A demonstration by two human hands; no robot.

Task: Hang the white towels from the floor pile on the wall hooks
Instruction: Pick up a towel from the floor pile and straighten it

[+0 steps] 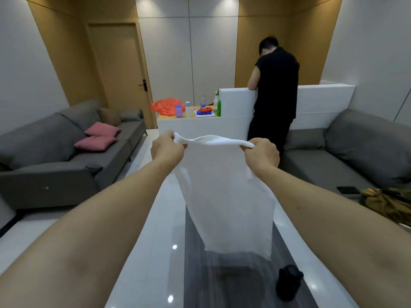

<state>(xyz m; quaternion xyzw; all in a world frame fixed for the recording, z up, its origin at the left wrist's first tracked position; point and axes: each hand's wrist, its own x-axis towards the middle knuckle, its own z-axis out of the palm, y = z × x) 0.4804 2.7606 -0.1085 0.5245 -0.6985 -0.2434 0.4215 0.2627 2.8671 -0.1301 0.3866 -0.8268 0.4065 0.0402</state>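
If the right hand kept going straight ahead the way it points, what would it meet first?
Probably the person in black at the white counter. The right hand, gripping the white towel, points there; depth is unclear.

You hold a plain white towel [224,192]; the sofa [66,152] is grey with pink cushions [100,136], and an orange bag [166,106] lies beyond.

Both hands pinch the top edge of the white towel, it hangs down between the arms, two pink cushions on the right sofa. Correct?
Not quite. The head view shows the two pink cushions on the left sofa, not the right one. The rest holds: left hand and right hand pinch the top edge of the white towel, which hangs between the arms.
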